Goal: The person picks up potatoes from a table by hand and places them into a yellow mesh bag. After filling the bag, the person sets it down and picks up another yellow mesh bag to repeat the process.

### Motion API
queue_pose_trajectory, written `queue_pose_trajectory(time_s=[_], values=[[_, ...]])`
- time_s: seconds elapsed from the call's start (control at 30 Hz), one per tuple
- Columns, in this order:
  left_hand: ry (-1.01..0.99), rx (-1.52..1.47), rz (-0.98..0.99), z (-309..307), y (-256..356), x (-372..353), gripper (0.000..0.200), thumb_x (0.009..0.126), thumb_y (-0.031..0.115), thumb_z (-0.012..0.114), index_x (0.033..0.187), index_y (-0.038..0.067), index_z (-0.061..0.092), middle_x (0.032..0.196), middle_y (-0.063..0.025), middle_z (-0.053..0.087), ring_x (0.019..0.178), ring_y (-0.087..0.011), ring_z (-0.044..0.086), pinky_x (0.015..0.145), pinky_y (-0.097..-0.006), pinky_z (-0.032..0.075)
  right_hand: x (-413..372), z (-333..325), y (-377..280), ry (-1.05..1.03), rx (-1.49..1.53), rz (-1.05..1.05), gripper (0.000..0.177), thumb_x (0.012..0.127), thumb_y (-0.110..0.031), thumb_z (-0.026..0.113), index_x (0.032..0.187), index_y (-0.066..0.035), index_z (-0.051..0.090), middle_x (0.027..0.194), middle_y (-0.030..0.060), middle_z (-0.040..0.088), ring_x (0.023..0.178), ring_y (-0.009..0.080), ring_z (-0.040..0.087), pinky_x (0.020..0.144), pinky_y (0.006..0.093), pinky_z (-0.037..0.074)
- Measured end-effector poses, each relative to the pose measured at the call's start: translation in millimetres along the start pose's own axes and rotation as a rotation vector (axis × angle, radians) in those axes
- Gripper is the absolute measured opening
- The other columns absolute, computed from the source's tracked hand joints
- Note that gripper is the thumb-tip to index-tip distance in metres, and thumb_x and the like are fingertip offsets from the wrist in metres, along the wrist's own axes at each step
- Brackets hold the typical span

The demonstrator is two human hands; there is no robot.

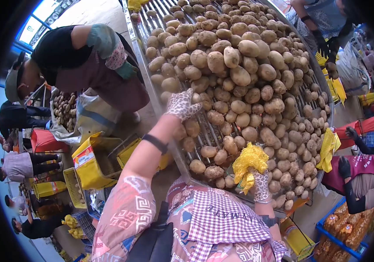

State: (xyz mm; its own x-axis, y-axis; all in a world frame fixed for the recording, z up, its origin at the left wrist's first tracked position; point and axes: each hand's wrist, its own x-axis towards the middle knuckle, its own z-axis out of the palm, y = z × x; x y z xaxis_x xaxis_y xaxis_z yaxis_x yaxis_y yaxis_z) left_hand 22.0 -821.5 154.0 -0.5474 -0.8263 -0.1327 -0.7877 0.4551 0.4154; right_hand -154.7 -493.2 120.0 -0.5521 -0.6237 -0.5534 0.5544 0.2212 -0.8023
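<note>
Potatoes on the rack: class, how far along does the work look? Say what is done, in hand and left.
Done: the potatoes are out on the rack. In hand: the right hand grips a bunched yellow net; the left hand is at the heap's edge. Left: probably most of the handling, since the large heap lies loose.

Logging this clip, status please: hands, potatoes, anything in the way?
Left hand open, at edge of potatoes. Right hand gripping yellow netting, which hides some potatoes.

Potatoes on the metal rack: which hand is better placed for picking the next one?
Left, I think: the left hand is open beside the potatoes, while the right hand holds the yellow mesh.
</note>
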Motion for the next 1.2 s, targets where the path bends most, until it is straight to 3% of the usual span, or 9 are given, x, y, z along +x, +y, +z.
queue_pose_trajectory(time_s=[0.13, 0.23, 0.33, 0.73, 0.87, 0.93, 1.07, 1.13, 1.2], values=[[-0.285, -1.815, -0.134, 9.7, 14.9, -38.7, 0.049, 0.094, 0.044, 0.048, 0.124, 0.006, 0.051, 0.112, -0.0098, 0.060, 0.104, -0.0243, 0.059, 0.095, -0.0401, 0.045, 37.7, -8.1, -8.0, 0.092, -0.143, -0.121, 0.043, 0.078, -0.005, 0.072, 0.118, -0.002, 0.056, 0.111, 0.0094, 0.062, 0.101, 0.0209, 0.061, 0.087, 0.0351, 0.052], [-0.464, -2.124, -0.226, 26.8, 22.6, -54.0, 0.052, 0.095, 0.050, 0.043, 0.123, 0.007, 0.050, 0.115, -0.0089, 0.059, 0.105, -0.0228, 0.059, 0.091, -0.0382, 0.049, 23.4, 64.1, -72.8, -0.102, -0.498, -0.371, 0.050, 0.076, -0.011, 0.075, 0.120, -0.001, 0.054, 0.114, 0.0106, 0.061, 0.104, 0.0212, 0.059, 0.092, 0.0331, 0.048], [-0.521, -2.173, -0.195, 23.3, 46.6, -67.8, 0.052, 0.094, 0.049, 0.046, 0.121, 0.005, 0.050, 0.115, -0.0097, 0.059, 0.107, -0.0228, 0.058, 0.090, -0.0368, 0.051, 25.9, 116.8, -89.9, -0.266, -0.715, -1.063, 0.057, 0.069, -0.013, 0.079, 0.120, -0.002, 0.054, 0.122, 0.0136, 0.056, 0.114, 0.0251, 0.054, 0.099, 0.0372, 0.043], [0.010, -2.708, -0.504, 9.9, -62.0, -176.6, 0.049, 0.090, 0.049, 0.050, 0.098, 0.002, 0.060, 0.094, -0.0149, 0.061, 0.086, -0.0279, 0.061, 0.073, -0.0384, 0.055, 40.6, 52.6, -1.4, -0.456, -0.665, -0.159, 0.044, 0.072, -0.001, 0.074, 0.113, -0.001, 0.058, 0.110, 0.0105, 0.064, 0.104, 0.0198, 0.061, 0.091, 0.0323, 0.048], [-0.137, -2.686, -0.298, 40.9, -48.1, -164.0, 0.058, 0.088, 0.056, 0.048, 0.105, 0.002, 0.058, 0.099, -0.0152, 0.060, 0.091, -0.0276, 0.059, 0.078, -0.0407, 0.055, 21.2, 132.5, -43.1, -0.579, -0.761, -0.823, 0.051, 0.071, -0.014, 0.077, 0.116, -0.002, 0.057, 0.121, 0.0159, 0.057, 0.114, 0.0278, 0.054, 0.099, 0.0378, 0.043], [0.012, -2.581, -0.745, -11.4, 32.5, -146.9, 0.055, 0.090, 0.054, 0.047, 0.112, 0.004, 0.056, 0.103, -0.0126, 0.061, 0.093, -0.0288, 0.060, 0.083, -0.0426, 0.053, 13.1, 162.0, -55.2, -0.776, -0.913, -1.089, 0.053, 0.069, -0.021, 0.078, 0.116, -0.004, 0.058, 0.125, 0.0185, 0.053, 0.119, 0.0321, 0.049, 0.101, 0.0407, 0.040], [-0.118, -2.206, -0.621, 28.8, 21.2, -162.9, 0.044, 0.093, 0.044, 0.047, 0.114, 0.007, 0.056, 0.112, -0.0134, 0.061, 0.095, -0.0244, 0.062, 0.079, -0.0407, 0.052, 13.9, 176.0, -59.0, -0.940, -0.976, -1.011, 0.048, 0.072, -0.018, 0.076, 0.116, -0.005, 0.059, 0.121, 0.0148, 0.058, 0.112, 0.0266, 0.055, 0.095, 0.0372, 0.045], [-0.314, -2.452, -0.836, 24.8, 4.8, -169.0, 0.045, 0.093, 0.043, 0.046, 0.110, 0.003, 0.057, 0.105, -0.0144, 0.063, 0.083, -0.0230, 0.064, 0.061, -0.0356, 0.056, 41.9, 159.7, -43.6, -0.711, -0.606, -0.278, 0.040, 0.078, -0.013, 0.071, 0.115, -0.003, 0.059, 0.116, 0.0118, 0.060, 0.102, 0.0234, 0.061, 0.087, 0.0338, 0.050], [-0.588, -2.632, -0.272, 32.2, -28.1, -181.0, 0.049, 0.094, 0.041, 0.043, 0.111, -0.004, 0.055, 0.090, -0.0184, 0.065, 0.079, -0.0275, 0.065, 0.052, -0.0346, 0.054, 64.0, 130.9, -30.1, -0.470, -0.471, -0.058, 0.035, 0.082, -0.010, 0.069, 0.114, -0.001, 0.057, 0.111, 0.0104, 0.062, 0.093, 0.0196, 0.063, 0.078, 0.0296, 0.053]])
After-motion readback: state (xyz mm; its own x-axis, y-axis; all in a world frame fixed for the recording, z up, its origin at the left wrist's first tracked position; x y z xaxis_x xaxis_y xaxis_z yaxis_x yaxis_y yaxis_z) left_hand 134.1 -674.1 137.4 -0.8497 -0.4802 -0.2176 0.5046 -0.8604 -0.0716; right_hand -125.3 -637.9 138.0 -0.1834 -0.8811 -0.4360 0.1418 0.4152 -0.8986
